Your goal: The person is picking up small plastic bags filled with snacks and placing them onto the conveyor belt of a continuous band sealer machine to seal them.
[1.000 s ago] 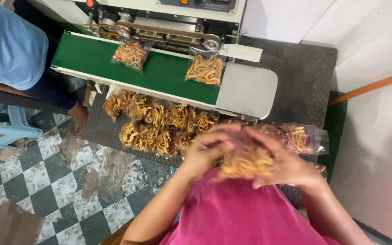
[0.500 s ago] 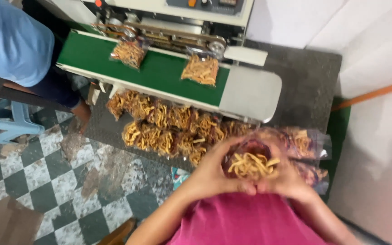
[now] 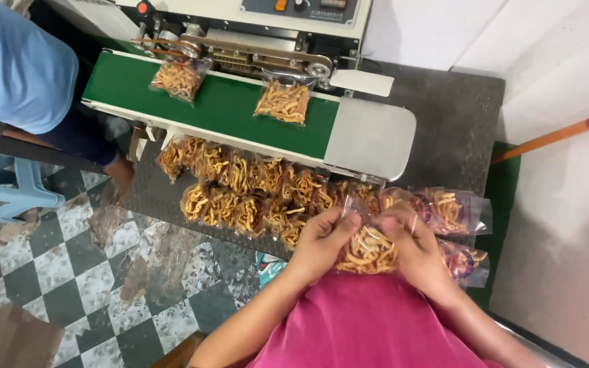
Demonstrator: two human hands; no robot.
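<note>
Both of the person's hands are up in front of the pink shirt (image 3: pixel 369 320), closed on one clear plastic bag (image 3: pixel 369 249) packed with orange-yellow fried snack sticks. The left hand (image 3: pixel 322 238) pinches the bag's top edge on the left with thumb and fingertips held narrow; the right hand (image 3: pixel 417 249) grips the right side the same way, fingers curled over the film. The bag sits low and near, between the two hands, just on the near side of the grey work table (image 3: pixel 465 129). Its mouth faces the far side, towards the machine, and its filled belly hangs towards the person; the sticks inside lie jumbled, mostly crosswise, so the bag's long axis is hard to judge under the fingers.

Just left of the hands lies a heap of filled bags (image 3: pixel 240 191), overlapping one another along the near side of the conveyor. To the right of the hands are more bags (image 3: pixel 455 211), these with clear film showing and snack sticks inside.

On the far side, the green conveyor belt (image 3: pixel 226 112) carries two filled bags, one at the left (image 3: pixel 178 78) and one near the middle (image 3: pixel 282 101), both with their tops towards the sealing machine (image 3: pixel 260 34). Another person in a light blue shirt (image 3: pixel 15 68) stands at far left, over the checked floor (image 3: pixel 56 266).
</note>
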